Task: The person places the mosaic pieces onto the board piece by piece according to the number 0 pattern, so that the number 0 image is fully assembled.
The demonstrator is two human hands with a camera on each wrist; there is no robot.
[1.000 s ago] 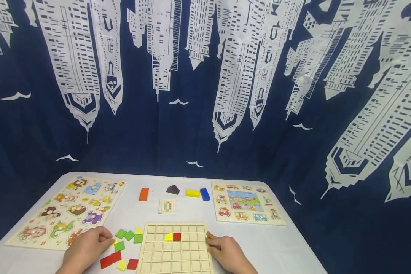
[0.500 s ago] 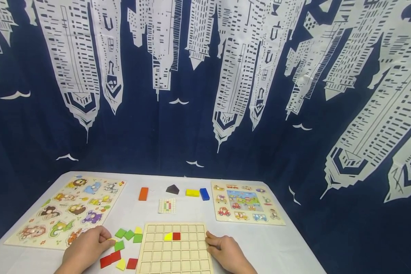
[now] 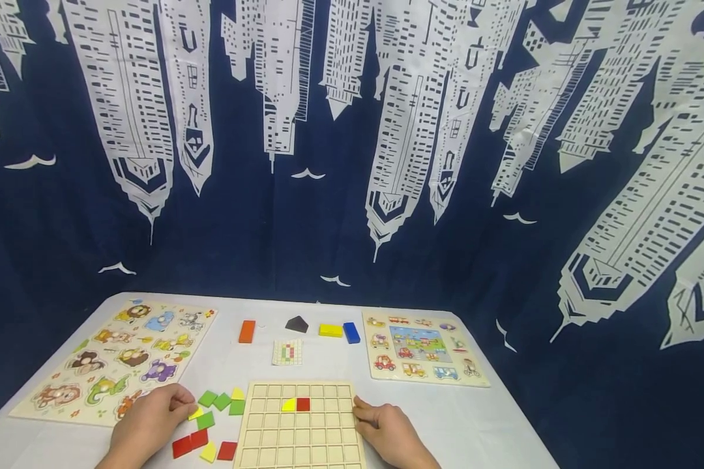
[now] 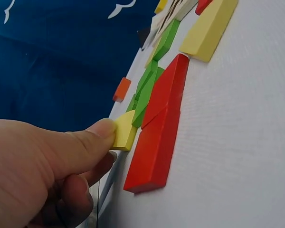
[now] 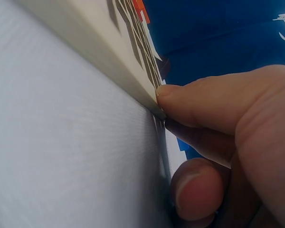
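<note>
My left hand (image 3: 152, 417) pinches a yellow quarter-circle tile (image 4: 126, 130) by its edge, thumb on the near face, beside a green square tile (image 3: 205, 420). Two red square tiles (image 4: 154, 152) lie end to end close by in the left wrist view. At the right, my right hand (image 3: 392, 430) holds the side edge of a wooden grid board (image 3: 299, 438) between thumb and fingers. In the board's second row, a yellow rounded tile (image 3: 290, 405) sits against a red square tile (image 3: 302, 404). Fingertips of the left hand are partly hidden behind its tile.
More green (image 3: 208, 398), red (image 3: 227, 451) and yellow (image 3: 208, 451) tiles lie left of the board. A small pattern card (image 3: 287, 352) sits behind it, below several coloured blocks (image 3: 330, 331). Picture puzzles flank the table: animals (image 3: 114, 365) left, vehicles (image 3: 425, 345) right.
The yellow tile in my left hand was tilted nearly edge-on half a second ago and now shows its flat face again. The right hand stays at the board's edge.
</note>
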